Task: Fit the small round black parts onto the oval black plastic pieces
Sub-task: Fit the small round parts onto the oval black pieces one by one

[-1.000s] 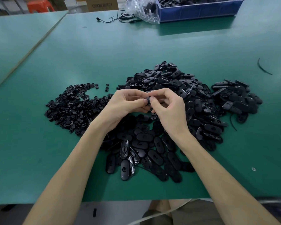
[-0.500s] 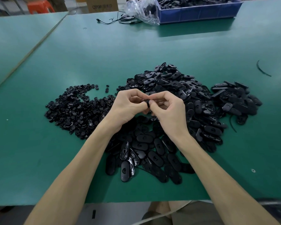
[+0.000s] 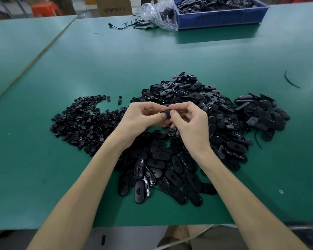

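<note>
Left hand [image 3: 143, 120] and right hand [image 3: 190, 121] both pinch one black plastic piece [image 3: 167, 113] together above the oval pieces pile [image 3: 170, 168]. Small round parts heap [image 3: 83, 121] lies left on matte green tabletop [image 3: 116, 69].

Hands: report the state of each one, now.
Left hand: closed, pinching the black part held between both hands.
Right hand: closed, pinching the same black part.
</note>
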`<state>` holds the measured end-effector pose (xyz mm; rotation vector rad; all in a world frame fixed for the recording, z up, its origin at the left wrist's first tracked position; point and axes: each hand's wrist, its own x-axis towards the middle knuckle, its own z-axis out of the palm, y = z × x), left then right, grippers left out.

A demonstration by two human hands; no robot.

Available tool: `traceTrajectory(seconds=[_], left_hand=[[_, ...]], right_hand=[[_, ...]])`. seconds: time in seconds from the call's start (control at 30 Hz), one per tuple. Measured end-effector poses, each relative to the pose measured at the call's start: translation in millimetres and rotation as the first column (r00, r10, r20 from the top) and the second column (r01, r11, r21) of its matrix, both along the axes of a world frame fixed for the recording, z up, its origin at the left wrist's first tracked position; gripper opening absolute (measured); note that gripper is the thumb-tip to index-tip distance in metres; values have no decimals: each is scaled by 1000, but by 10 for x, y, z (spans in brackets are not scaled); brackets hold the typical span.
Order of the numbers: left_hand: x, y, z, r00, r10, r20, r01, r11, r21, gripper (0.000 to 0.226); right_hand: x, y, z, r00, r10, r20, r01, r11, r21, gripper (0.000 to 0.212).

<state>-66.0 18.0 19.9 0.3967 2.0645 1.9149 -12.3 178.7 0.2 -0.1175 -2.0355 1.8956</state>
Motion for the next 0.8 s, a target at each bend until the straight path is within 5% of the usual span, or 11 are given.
traceTrajectory(seconds=[0.5, 0.8], left_hand=[[6, 24, -21, 997, 32, -74, -36, 998, -56, 17], [-44, -6, -46, 999, 37, 22, -37, 999, 22, 12]], right_hand=[[-3, -8, -10, 1000, -3, 7, 3, 1000, 28, 13], [-8, 7, 16, 997, -59, -51, 57, 998, -33, 14]])
